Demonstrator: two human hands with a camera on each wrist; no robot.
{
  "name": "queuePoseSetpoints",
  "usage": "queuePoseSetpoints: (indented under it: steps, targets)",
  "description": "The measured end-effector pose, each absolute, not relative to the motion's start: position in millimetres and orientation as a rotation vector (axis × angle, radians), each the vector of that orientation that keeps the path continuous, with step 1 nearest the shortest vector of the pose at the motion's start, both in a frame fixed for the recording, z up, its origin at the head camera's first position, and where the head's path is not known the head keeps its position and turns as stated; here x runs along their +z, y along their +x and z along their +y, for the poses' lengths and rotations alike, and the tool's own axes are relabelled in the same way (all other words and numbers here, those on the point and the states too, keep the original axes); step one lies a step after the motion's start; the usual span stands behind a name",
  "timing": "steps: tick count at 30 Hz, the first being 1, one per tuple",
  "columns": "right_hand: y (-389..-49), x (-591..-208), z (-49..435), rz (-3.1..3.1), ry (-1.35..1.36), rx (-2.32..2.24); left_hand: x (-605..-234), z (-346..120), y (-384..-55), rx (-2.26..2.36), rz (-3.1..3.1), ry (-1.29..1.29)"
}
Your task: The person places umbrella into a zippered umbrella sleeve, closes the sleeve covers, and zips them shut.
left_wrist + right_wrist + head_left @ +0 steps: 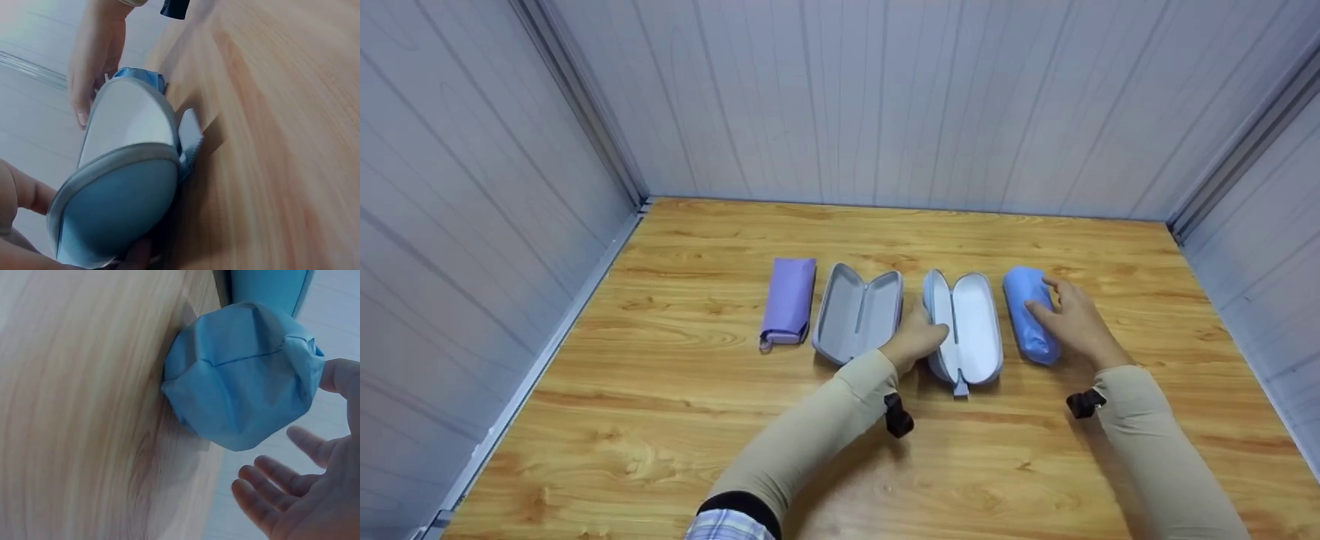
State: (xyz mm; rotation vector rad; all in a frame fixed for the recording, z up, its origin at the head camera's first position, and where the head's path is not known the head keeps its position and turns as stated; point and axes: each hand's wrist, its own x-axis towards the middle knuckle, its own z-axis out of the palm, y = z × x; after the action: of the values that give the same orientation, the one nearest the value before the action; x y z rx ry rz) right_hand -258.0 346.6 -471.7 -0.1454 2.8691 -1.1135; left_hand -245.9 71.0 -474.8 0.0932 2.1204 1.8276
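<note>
In the head view, my left hand (916,336) is at the left side of an open light-blue hard zip case (976,330) with a white lining. Its thumb lies over the near rim, and the fingers grip the outer wall. A zip tab sticks out at the case's near end. On the right lies a blue rolled fabric bundle (1027,319), like a folded umbrella. My right hand (1076,319) reaches around its right side with fingers spread. The right wrist view shows the thumb beside the bundle (242,377) and the other fingers apart from it.
Left of the blue case stands an open grey-lined case (840,315) with a lilac shell. Farther left lies a purple folded fabric bundle (789,300) with a small loop. All rest on a wood-grain table (660,435), with pale panel walls (840,97) behind and beside it.
</note>
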Motion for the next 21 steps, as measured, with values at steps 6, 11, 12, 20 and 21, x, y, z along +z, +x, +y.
queuePoseSetpoints:
  steps: [6,11,12,20,21]
  targets:
    - [-264.0,-476.0,347.9,2.702,-0.062,-1.199,-470.9,66.8,-245.5,1.865,2.004,0.132]
    - [-265.9,-477.5,346.5,2.649,0.002,-1.208,-471.6,67.2,-246.2,1.877,1.927,0.101]
    - [-266.4,-477.5,345.9,2.634,0.015,-1.208,-471.5,67.1,-246.3,1.88,1.914,0.085]
    - [-272.6,-475.5,344.7,2.601,0.087,-1.088,-469.2,65.4,-247.5,1.817,1.913,-0.081]
    - [-273.4,-475.1,344.9,2.595,0.094,-1.08,-468.8,65.3,-247.6,1.82,1.906,-0.097]
